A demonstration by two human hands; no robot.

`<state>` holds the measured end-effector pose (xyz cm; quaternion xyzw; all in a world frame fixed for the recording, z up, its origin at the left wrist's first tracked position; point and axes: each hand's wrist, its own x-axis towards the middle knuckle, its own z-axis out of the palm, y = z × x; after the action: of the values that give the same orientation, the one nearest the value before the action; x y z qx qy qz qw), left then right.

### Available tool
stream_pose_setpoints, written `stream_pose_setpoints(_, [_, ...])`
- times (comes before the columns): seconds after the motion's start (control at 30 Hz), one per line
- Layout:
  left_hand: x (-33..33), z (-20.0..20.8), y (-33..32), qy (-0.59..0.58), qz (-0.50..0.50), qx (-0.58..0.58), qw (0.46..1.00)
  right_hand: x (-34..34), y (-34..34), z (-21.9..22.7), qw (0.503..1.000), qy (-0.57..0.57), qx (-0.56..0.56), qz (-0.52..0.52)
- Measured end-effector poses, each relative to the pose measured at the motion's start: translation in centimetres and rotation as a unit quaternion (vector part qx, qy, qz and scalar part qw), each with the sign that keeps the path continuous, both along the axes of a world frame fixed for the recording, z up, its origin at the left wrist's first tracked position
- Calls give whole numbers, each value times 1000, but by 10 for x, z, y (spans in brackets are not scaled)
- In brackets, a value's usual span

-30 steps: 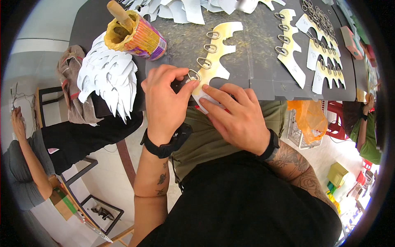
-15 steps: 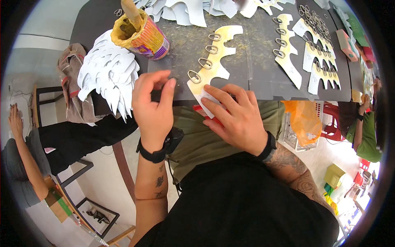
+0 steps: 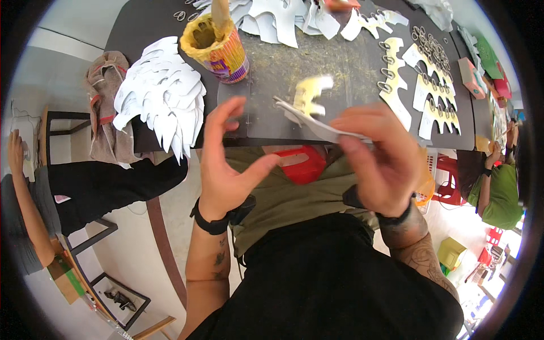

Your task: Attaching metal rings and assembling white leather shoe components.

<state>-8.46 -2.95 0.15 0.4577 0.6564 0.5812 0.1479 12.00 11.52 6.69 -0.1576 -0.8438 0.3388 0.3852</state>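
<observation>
My right hand (image 3: 385, 153), smeared by motion, grips one end of a white, scallop-edged cut piece (image 3: 326, 129). The piece is lifted and tilted above the table's near edge, and its far part is coated yellow. Metal rings sat along it before; now blur hides most of them. My left hand (image 3: 226, 164) is open beside it, thumb and fingers apart, with nothing in it. Beyond that hand stands a colourful tub (image 3: 224, 59) of yellow paste with a wooden stick (image 3: 220, 12) in it.
A pile of white cut pieces (image 3: 161, 93) lies left. Pieces with rings (image 3: 433, 99) lie right, near a heap of loose rings (image 3: 430, 45). More white pieces (image 3: 277, 20) lie at the back of the dark table (image 3: 266, 122). Red item (image 3: 303, 164) at my lap; people sit both sides.
My right hand has picked the ringed piece up off the table and moved right with it, tilting it. My left hand has spread its fingers and moved slightly right. The view has shifted a little.
</observation>
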Motion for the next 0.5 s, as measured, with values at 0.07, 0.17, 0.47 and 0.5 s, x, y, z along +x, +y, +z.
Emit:
stream_pose_setpoints(0.07, [-5, 15, 11, 16, -114, -1, 993, 6, 5, 22, 985, 74, -151, 48])
stream_pose_setpoints(0.17, [-3, 34, 19, -185, -252, 7, 950, 8, 6, 33, 927, 214, -299, 69])
stream_pose_setpoints(0.47, [6, 66, 25, -285, -300, -89, 906, 42, 15, 3, 877, 177, -442, 67])
stream_pose_setpoints(0.5, [9, 65, 24, -260, -288, -94, 917, 45, 18, 4, 882, 137, -437, 109])
